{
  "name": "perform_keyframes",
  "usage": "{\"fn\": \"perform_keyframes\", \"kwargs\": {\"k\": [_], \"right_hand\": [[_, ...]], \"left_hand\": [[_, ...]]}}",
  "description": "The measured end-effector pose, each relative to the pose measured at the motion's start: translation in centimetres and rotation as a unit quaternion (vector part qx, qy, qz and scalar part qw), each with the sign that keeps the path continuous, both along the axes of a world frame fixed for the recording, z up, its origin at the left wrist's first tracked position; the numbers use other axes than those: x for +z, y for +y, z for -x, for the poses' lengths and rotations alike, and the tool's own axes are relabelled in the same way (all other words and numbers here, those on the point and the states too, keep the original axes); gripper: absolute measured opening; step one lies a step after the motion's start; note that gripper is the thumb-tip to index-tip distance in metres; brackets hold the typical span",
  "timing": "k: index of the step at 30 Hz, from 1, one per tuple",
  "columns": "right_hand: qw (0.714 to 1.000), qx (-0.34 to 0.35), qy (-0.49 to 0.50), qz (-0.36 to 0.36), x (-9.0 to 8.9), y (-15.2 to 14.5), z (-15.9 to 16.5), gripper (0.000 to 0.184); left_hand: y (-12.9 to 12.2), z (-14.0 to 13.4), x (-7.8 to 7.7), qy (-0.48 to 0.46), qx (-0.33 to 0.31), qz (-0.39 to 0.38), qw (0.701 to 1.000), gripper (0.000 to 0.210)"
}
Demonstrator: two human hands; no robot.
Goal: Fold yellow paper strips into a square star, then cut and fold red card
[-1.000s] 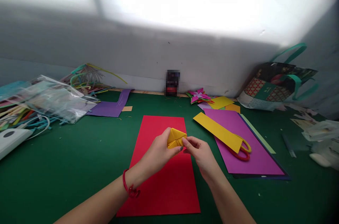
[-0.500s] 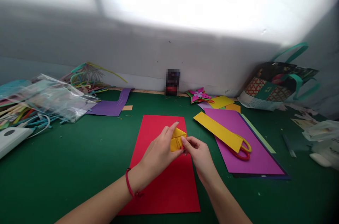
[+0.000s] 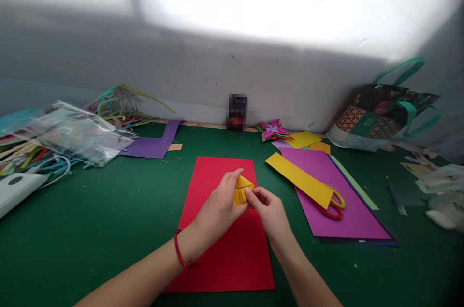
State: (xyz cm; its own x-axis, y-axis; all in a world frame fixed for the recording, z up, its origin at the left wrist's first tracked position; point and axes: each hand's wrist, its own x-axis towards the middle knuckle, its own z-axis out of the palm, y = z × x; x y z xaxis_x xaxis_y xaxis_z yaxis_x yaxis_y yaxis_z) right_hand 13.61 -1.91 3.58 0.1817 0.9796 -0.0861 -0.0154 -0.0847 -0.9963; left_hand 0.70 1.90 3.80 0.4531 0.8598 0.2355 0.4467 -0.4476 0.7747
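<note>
My left hand [image 3: 217, 205] and right hand [image 3: 270, 210] pinch folded yellow paper [image 3: 242, 192] above a red sheet [image 3: 235, 258]. Scissors [image 3: 341, 213] lie at three o'clock.

Craft table [image 3: 105, 220]: coloured paper [image 3: 351, 215], scissors [image 3: 340, 211]

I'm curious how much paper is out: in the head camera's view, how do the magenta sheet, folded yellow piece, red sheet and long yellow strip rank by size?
Largest to smallest, as they look:
1. red sheet, though partly covered
2. magenta sheet
3. long yellow strip
4. folded yellow piece, partly hidden
</note>
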Motion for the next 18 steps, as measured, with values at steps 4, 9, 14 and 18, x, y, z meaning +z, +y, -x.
{"fn": "perform_keyframes", "kwargs": {"k": [4,9,14,18], "right_hand": [[0.999,0.014,0.036,0.008,0.08,0.11,-0.09,0.024],[0.999,0.027,0.039,-0.004,-0.10,0.03,0.14,0.025],[1.000,0.002,0.012,-0.003,-0.38,-0.03,0.20,0.026],[1.000,-0.004,0.001,-0.003,-0.46,0.01,-0.02,0.026]], "left_hand": [[-0.07,0.01,-0.06,0.000,-0.006,0.010,1.000,0.055],[-0.31,-0.03,0.09,0.008,-0.014,-0.005,1.000,0.059],[-0.47,-0.05,0.45,0.010,-0.017,-0.012,1.000,0.057],[-0.33,0.03,0.54,0.017,-0.018,-0.007,1.000,0.053]]}}
